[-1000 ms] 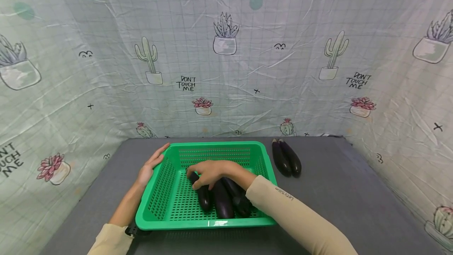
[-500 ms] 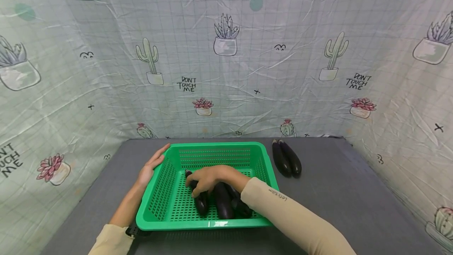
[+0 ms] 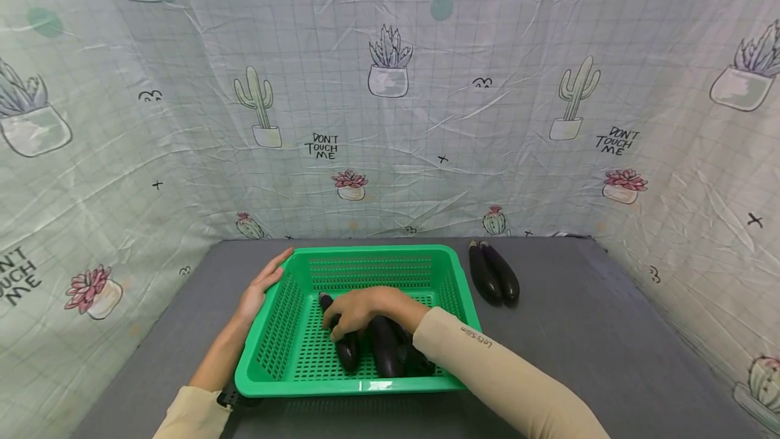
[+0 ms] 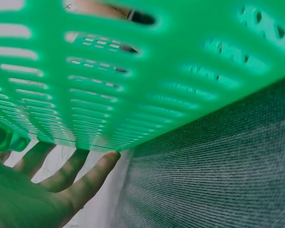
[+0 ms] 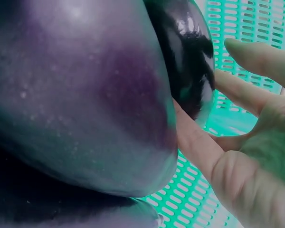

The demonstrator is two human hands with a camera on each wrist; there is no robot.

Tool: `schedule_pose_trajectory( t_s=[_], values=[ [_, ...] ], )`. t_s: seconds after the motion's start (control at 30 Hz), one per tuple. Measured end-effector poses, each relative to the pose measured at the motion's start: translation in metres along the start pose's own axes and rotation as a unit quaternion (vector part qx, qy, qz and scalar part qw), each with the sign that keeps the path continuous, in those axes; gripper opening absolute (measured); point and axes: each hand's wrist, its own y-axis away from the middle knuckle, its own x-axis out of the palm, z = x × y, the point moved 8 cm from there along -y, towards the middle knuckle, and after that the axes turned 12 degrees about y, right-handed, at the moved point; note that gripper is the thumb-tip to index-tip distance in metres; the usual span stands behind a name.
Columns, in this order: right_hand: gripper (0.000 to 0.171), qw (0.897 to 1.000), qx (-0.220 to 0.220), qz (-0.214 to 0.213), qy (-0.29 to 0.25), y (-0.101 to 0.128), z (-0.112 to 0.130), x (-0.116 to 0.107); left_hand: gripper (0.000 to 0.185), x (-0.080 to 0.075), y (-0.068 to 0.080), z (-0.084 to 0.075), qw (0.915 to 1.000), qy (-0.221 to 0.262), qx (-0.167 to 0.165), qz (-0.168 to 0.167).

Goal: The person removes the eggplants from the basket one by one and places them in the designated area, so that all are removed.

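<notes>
Three glossy dark purple eggplants (image 3: 384, 351) lie in our green perforated plastic basket (image 3: 359, 386) on the grey desk (image 3: 579, 351). Our right hand (image 3: 359, 310) curls over the leftmost one, seemingly settling it; our left hand (image 3: 258, 293), fingers straight, steadies the basket's side. Next comes letting go and reaching for the two eggplants (image 3: 493, 280) outside, beside the basket.

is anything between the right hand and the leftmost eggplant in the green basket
Nothing visible. The right hand lies directly on the leftmost dark purple eggplant inside the green slotted plastic basket, fingers draped over it. Two more eggplants lie beside it to the right, not in between.
</notes>
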Motion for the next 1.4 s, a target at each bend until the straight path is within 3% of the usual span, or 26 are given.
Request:
schedule_pose_trajectory(
  t_s=[0.73, 0.9, 1.13, 1.4],
  values=[
    [0.041, 0.996, -0.064, -0.033, -0.047, 0.012, 0.006, -0.024, 0.057, -0.006, -0.004, -0.001, 0.9997, -0.022, -0.008, -0.003],
    [0.041, 0.994, -0.080, -0.060, -0.052, 0.025, 0.009, -0.035, 0.057, -0.004, -0.005, -0.001, 0.9998, 0.009, -0.013, 0.012],
    [0.039, 0.988, -0.103, -0.110, -0.029, 0.043, 0.011, -0.048, 0.059, -0.006, -0.006, 0.000, 0.9994, -0.025, -0.022, -0.009],
    [0.039, 0.978, -0.114, -0.173, -0.034, 0.066, 0.010, -0.061, 0.059, -0.005, -0.006, 0.000, 0.9994, -0.017, -0.026, -0.016]
  ],
)
